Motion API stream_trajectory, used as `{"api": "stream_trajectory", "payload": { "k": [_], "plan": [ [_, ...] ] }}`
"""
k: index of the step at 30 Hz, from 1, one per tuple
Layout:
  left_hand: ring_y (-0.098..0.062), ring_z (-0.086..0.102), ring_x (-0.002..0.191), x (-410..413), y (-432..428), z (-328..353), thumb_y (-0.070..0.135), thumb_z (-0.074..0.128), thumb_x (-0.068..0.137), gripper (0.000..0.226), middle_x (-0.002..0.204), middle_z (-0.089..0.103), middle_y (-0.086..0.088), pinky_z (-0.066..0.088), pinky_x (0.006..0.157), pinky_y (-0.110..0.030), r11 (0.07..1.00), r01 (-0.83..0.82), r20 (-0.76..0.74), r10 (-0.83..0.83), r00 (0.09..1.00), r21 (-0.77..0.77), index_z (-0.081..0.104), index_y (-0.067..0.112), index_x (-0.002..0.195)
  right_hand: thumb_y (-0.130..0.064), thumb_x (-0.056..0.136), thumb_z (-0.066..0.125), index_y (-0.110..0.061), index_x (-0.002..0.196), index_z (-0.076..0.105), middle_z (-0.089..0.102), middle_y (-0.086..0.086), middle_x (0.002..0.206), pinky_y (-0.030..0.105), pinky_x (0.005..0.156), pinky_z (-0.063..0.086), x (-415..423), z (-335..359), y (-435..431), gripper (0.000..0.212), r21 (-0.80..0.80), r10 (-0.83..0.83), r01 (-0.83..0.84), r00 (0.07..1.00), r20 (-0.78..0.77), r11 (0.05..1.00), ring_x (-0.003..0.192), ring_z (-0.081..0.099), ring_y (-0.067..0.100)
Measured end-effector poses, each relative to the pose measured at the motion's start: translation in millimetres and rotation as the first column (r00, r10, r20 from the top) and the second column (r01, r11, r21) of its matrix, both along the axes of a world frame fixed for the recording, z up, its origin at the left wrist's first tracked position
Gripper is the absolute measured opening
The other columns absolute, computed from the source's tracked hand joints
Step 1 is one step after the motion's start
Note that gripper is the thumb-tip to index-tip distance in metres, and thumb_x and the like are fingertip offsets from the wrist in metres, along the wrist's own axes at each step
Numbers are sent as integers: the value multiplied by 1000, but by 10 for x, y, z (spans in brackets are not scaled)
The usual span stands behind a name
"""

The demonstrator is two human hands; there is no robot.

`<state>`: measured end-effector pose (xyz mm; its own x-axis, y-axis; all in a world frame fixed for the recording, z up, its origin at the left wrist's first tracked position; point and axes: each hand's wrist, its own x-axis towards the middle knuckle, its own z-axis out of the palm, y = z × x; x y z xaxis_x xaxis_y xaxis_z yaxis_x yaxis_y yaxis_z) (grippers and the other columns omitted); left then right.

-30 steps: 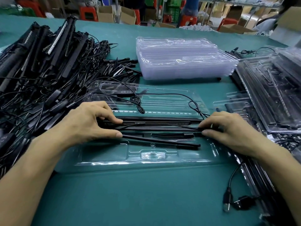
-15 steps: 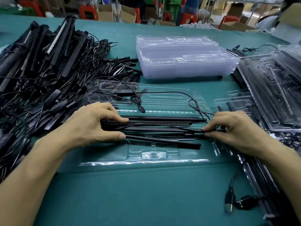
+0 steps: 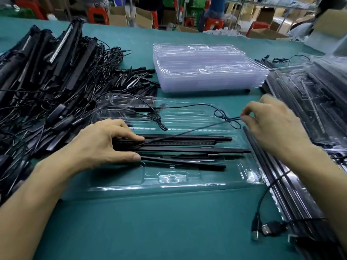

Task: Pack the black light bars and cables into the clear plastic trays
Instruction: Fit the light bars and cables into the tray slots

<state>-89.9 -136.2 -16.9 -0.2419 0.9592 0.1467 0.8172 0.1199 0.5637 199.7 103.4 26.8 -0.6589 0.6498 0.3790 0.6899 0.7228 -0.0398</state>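
The light bars (image 3: 178,145) lie loose across the middle of the open tray (image 3: 116,187), not all down in their grooves, the nearest one slanting. My left hand (image 3: 105,145) clamps their left ends between fingers and thumb; my right hand (image 3: 272,126) pinches the thin cable (image 3: 227,120) at its looped tangle, raised above the tray's right part. That cable runs taut back to the bars, so a hard pull could drag them askew or lift one out; the loop could cinch into a knot; slack could catch in the tangled pile (image 3: 47,87) at my left; the light tray itself could slide.
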Motion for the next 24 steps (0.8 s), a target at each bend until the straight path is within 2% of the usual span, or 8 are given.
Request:
{"api": "stream_trajectory", "payload": {
  "k": [4,7,9,11,14,17,21,24],
  "plan": [
    [0,57,98,8,4,3,84,63,53,55,101,59,29,48,87,-43,1000,4,1,-4,1000,0,63,63,105,-48,96,47,-33,112,52,66,10,95,47,87,51,-209,-109,97,23,-392,12,60,984,178,918,93,60,34],
    [-1,57,98,5,-2,-5,84,63,54,54,98,60,27,48,88,-42,1000,-4,2,4,1000,10,66,60,102,-63,88,51,-36,135,47,63,3,98,38,91,48,-342,-168,111,55,-439,132,8,948,288,898,102,60,25],
    [1,56,98,3,-2,-3,84,62,54,53,97,61,26,48,88,-41,1000,-14,-4,14,1000,12,69,57,99,-68,82,50,-30,129,57,54,-11,81,27,74,43,-409,-153,61,60,-467,238,-147,961,142,872,80,55,1],
    [0,56,98,11,-4,4,85,61,55,53,96,61,26,48,88,-42,1000,-24,-23,25,999,14,70,55,98,-71,76,46,-30,120,64,53,-13,79,17,69,39,-439,-123,-37,63,-510,337,-297,942,-15,807,73,51,-5],
    [-2,54,98,60,-4,11,86,55,58,54,98,59,27,48,88,-44,999,-29,-89,30,996,14,67,56,101,-66,75,59,-35,112,69,59,-9,95,20,80,41,-447,-139,-163,49,-478,491,-424,871,16,769,88,55,1],
    [-1,51,98,92,1,18,86,50,60,54,98,57,26,47,87,-43,999,-42,-141,43,989,7,65,57,103,-47,78,75,-31,109,71,59,-8,97,29,86,45,-392,-172,-217,35,-412,548,-484,835,45,772,93,56,11],
    [-2,51,97,101,0,27,85,49,61,58,98,57,25,47,85,-41,999,-47,-169,46,984,-2,67,53,105,-42,79,74,-21,92,73,58,-1,86,39,75,49,-170,-245,-291,25,-172,587,-580,810,-13,796,80,55,20],
    [-4,53,98,98,2,21,84,51,63,56,99,57,25,48,86,-44,999,-45,-189,45,981,3,67,51,106,-41,83,70,-22,94,75,62,-3,84,34,69,53,-55,-308,-386,23,-179,650,-632,758,58,754,76,61,19]
  ]
}}
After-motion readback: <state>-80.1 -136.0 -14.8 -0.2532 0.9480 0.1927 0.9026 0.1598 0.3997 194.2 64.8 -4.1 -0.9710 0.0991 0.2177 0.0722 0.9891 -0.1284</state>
